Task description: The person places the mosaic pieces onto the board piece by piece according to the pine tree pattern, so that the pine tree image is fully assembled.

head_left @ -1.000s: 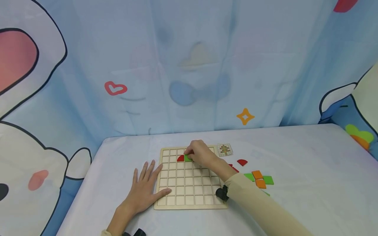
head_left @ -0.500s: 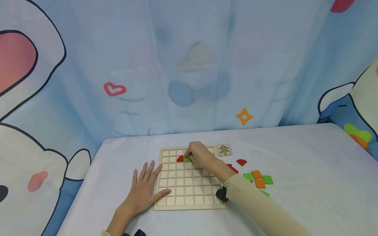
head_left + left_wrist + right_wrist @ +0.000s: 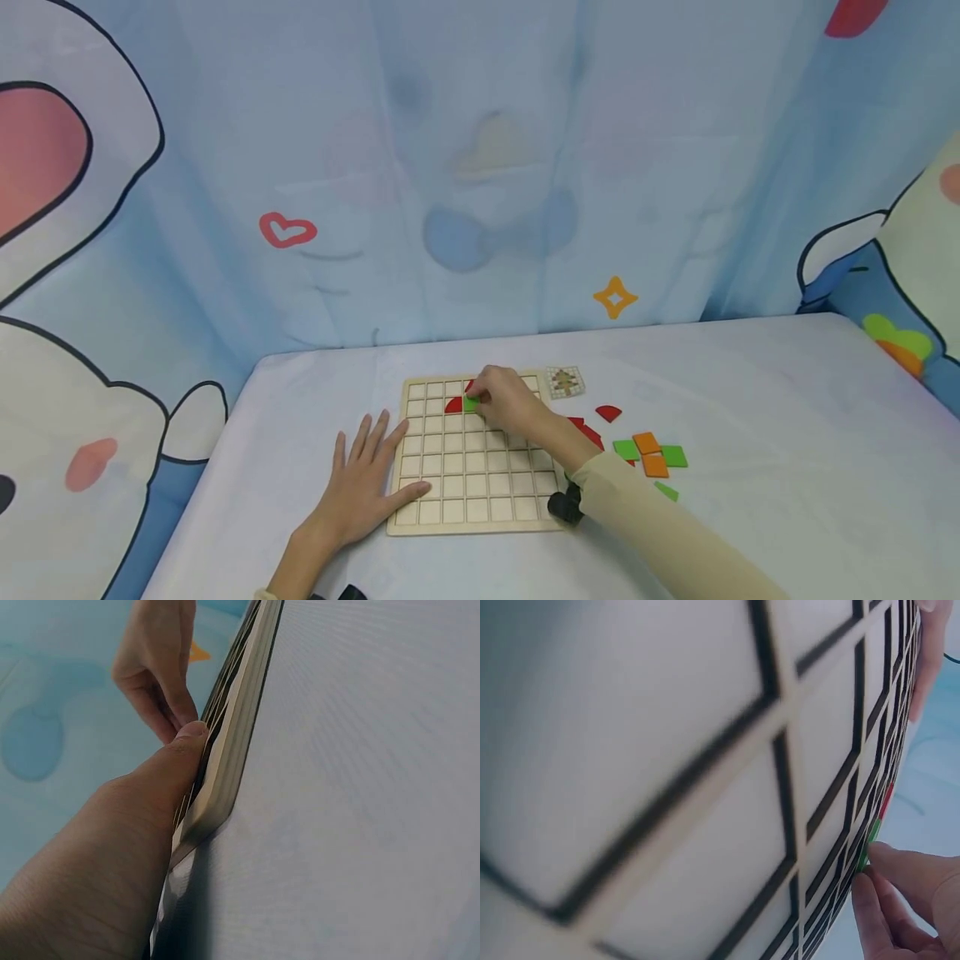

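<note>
A wooden grid board (image 3: 454, 462) lies on the white-covered table. My left hand (image 3: 365, 483) rests with spread, straight fingers along its left side, thumb on the board's edge. Near the top of the board, my right hand (image 3: 510, 404) pinches a green tile (image 3: 470, 404) at one grid cell, between thumb and fingers. In the right wrist view the green tile (image 3: 871, 840) sits low in the grid, beside a red piece (image 3: 887, 799). A red quarter-round piece (image 3: 453, 406) fills the cell to its left. Another red bit (image 3: 469, 385) shows just above, partly hidden by the fingers.
A small pattern card (image 3: 565, 382) lies by the board's upper right corner. Right of the board are loose red pieces (image 3: 608, 413), orange squares (image 3: 655, 465) and green pieces (image 3: 673, 456). A printed blue curtain (image 3: 487, 167) hangs behind the table.
My right fingers have shifted slightly at the green tile, and a red bit above it has come into sight. The left hand stays put. The head view has turned a little.
</note>
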`<state>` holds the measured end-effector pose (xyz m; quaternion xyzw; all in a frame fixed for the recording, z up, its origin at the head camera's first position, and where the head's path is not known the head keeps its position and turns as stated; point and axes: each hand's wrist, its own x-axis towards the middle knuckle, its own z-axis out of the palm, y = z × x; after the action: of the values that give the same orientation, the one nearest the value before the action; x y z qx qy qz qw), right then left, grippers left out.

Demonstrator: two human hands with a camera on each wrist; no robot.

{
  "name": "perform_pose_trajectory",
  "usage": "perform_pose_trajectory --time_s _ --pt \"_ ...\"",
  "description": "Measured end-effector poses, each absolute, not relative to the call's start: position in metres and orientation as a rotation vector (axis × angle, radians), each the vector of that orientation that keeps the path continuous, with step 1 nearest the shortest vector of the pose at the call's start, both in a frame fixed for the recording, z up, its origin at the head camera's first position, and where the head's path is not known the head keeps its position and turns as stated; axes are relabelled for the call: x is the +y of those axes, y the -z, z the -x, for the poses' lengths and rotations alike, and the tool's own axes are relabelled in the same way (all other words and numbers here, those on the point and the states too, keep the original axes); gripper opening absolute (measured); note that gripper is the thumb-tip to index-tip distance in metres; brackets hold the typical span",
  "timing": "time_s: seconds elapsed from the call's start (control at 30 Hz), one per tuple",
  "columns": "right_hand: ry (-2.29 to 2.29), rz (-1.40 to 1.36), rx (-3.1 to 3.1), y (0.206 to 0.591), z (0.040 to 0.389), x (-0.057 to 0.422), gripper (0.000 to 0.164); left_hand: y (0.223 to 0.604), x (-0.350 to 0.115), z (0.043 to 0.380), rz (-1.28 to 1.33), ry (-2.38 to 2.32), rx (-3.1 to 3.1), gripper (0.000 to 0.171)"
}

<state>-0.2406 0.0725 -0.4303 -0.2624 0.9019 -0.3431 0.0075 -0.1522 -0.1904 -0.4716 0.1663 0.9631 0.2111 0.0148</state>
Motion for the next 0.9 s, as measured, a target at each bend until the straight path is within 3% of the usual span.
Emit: perform_pose_trajectory --time_s 0.37,0.6,0.9 --pt "1.340 0.871 2.684 0.426 0.224 0.115 0.024 0.474 -0.191 0.151 -0.533 -0.664 3.011 0.092" --pt "1.143 0.841 2.808 0.417 0.219 0.180 0.017 0.471 -0.189 0.151 -0.542 -0.680 3.002 0.092" --pt "0.961 0.594 2.833 0.419 0.215 0.247 0.022 0.471 -0.191 0.151 -0.546 -0.678 2.997 0.092"
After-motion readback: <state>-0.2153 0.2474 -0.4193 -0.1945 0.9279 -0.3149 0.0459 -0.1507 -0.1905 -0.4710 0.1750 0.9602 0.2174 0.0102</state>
